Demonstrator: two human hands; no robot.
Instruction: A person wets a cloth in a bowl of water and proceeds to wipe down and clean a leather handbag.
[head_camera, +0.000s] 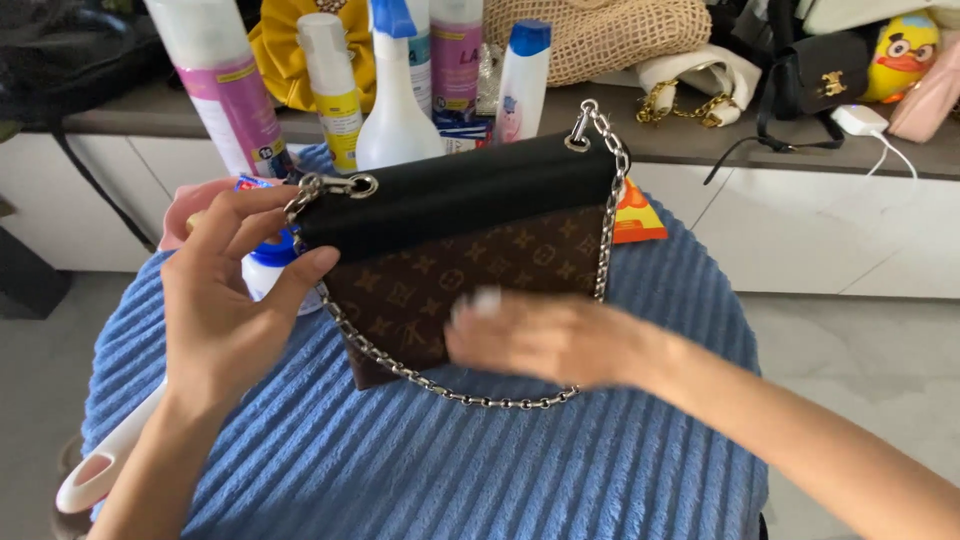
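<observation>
A flat brown patterned handbag (470, 270) with a black top band and a silver chain strap (470, 398) stands tilted on a blue ribbed cushion (450, 470). My left hand (225, 300) holds the bag's left edge near the chain ring, thumb on the front. Blurred with motion, my right hand (545, 340) lies against the lower front of the bag. It looks flat on the surface; whether it grips anything I cannot tell.
Several spray and lotion bottles (395, 90) stand behind the bag on a grey counter (690, 135), with other bags, a charger (860, 120) and a yellow toy (905, 50). A small blue-capped bottle (268, 265) and an orange packet (635, 215) lie beside the bag.
</observation>
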